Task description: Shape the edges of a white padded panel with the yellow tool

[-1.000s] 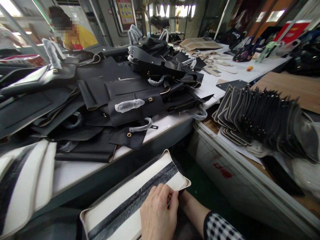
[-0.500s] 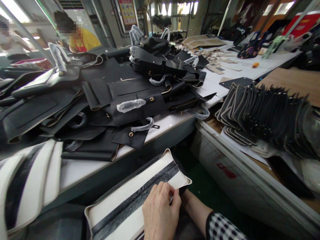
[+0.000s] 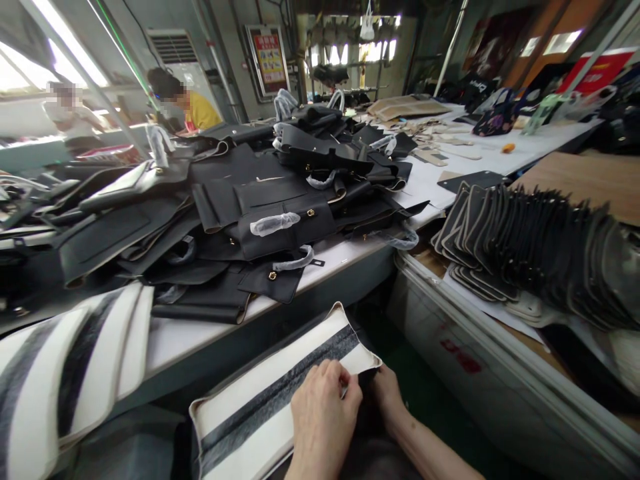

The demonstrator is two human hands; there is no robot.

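A white bag panel [image 3: 260, 393] with a dark grey stripe down its middle lies tilted across my lap, below the table edge. My left hand [image 3: 323, 417] rests on its near right corner, fingers curled and pinching the edge. Just to the right, my right hand [image 3: 387, 393] grips the same corner from the side and below, with its fingertips hidden under the panel. Similar white striped panels [image 3: 65, 373] lie stacked at the left on the table.
A big pile of black leather bag parts [image 3: 260, 200] with wrapped handles covers the white table [image 3: 345, 250]. A fanned row of black pieces [image 3: 530, 240] stands on the right bench. Two people sit at the far left. A floor gap lies between the tables.
The view has tilted up and shifted, so the checked sleeve has left the picture. Both hands stay on the panel's corner, and the right hand shows more.
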